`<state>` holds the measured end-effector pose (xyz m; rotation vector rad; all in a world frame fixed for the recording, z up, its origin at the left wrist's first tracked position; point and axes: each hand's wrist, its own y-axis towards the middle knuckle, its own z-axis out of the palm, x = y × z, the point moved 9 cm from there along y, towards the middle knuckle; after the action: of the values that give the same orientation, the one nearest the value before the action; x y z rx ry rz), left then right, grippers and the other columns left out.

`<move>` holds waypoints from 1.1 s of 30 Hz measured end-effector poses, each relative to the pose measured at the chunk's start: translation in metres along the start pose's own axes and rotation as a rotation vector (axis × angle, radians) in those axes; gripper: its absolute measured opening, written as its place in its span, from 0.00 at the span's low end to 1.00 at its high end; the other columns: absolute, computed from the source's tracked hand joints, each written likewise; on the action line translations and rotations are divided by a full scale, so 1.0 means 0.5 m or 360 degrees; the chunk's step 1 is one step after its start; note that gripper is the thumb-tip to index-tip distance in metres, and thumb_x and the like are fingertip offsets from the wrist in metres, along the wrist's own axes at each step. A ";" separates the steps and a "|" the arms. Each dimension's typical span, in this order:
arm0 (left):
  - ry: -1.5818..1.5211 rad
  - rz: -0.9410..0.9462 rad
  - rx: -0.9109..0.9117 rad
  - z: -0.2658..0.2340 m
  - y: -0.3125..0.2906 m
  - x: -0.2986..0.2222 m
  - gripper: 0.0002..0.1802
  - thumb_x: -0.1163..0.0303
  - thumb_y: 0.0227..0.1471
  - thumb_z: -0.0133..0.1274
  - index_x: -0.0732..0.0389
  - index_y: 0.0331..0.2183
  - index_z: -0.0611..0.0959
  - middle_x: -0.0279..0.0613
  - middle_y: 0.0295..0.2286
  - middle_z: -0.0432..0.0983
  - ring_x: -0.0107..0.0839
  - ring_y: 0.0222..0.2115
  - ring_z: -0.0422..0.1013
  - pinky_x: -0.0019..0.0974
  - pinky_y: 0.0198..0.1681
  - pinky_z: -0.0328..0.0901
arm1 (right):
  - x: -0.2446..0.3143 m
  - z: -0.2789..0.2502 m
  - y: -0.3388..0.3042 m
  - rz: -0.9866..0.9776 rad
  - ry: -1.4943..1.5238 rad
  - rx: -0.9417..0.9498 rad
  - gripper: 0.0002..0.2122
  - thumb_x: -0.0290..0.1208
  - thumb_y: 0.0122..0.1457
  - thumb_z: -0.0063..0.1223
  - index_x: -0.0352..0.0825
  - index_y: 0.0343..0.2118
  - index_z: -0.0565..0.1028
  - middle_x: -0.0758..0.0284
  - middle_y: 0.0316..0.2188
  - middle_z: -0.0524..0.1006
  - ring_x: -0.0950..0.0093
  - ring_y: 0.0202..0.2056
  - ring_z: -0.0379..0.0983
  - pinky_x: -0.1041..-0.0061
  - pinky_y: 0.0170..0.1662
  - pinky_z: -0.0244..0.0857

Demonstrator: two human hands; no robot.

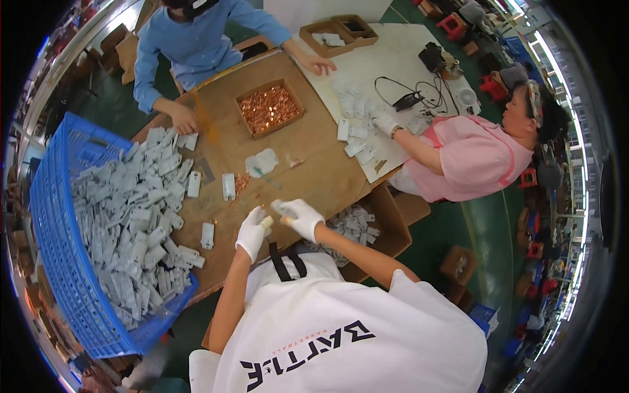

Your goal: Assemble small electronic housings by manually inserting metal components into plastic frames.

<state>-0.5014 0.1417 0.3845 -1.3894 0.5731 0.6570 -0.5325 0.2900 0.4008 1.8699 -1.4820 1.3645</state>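
Observation:
My left hand [251, 230], in a white glove, is over the near edge of the brown table [314, 160]. Its thumb and fingers look apart, with a pale yellowish covering near the thumb tip. Just right of it, my right hand [301, 219], also gloved, reaches leftward with spread fingers. Nothing shows held in either hand. Beyond them lie a small pile of copper-coloured pieces [241, 183], a crumpled white bag [262, 161] and a thin greenish stick [265, 177]. One white plastic housing [228, 187] lies by the copper pile; another housing [208, 236] is nearer me.
A blue crate [69, 242] heaped with white housings [134, 229] stands left. A cardboard tray [298, 116] of copper pieces is farther back. A carton [390, 226] with white parts sits beside my right arm. Co-workers in blue [190, 49] and pink [475, 154] are across and right.

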 end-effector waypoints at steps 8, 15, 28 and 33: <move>0.1430 -0.0258 -0.0688 -0.302 0.071 0.215 0.31 0.63 0.48 0.55 0.63 0.54 0.70 0.57 0.51 0.68 0.50 0.53 0.64 0.43 0.56 0.60 | -0.594 -0.559 0.122 0.0658 -0.0884 -0.1376 0.28 0.41 0.57 0.52 0.29 0.56 0.63 0.53 0.57 0.65 0.57 0.57 0.61 0.64 0.59 0.56; 0.1643 0.0210 -0.1137 -0.412 -0.050 0.187 0.31 0.76 0.47 0.53 0.62 0.55 0.67 0.58 0.56 0.59 0.55 0.56 0.57 0.45 0.58 0.56 | -0.149 -0.206 0.294 -0.0214 -0.1216 -0.0611 0.16 0.29 0.47 0.55 0.33 0.41 0.74 0.54 0.40 0.74 0.55 0.41 0.71 0.60 0.47 0.65; 0.1580 -0.0305 -0.0789 -0.386 0.077 0.188 0.22 0.64 0.49 0.56 0.61 0.44 0.72 0.51 0.42 0.70 0.50 0.41 0.70 0.49 0.41 0.67 | -0.093 0.212 0.325 -0.0600 -0.0828 -0.0220 0.10 0.22 0.52 0.49 0.39 0.38 0.73 0.63 0.34 0.72 0.60 0.38 0.70 0.64 0.40 0.67; 0.2112 0.0709 -0.1093 -0.397 0.068 0.071 0.19 0.75 0.44 0.51 0.54 0.42 0.76 0.46 0.45 0.69 0.45 0.46 0.67 0.45 0.43 0.67 | -0.094 0.248 0.342 -0.0565 -0.1344 -0.0029 0.06 0.21 0.52 0.47 0.38 0.33 0.71 0.63 0.32 0.71 0.64 0.38 0.72 0.66 0.38 0.69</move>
<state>-0.4979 -0.0505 0.3154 -2.3175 1.8632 0.1606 -0.6291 0.1559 0.2617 2.6992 -1.3525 0.3861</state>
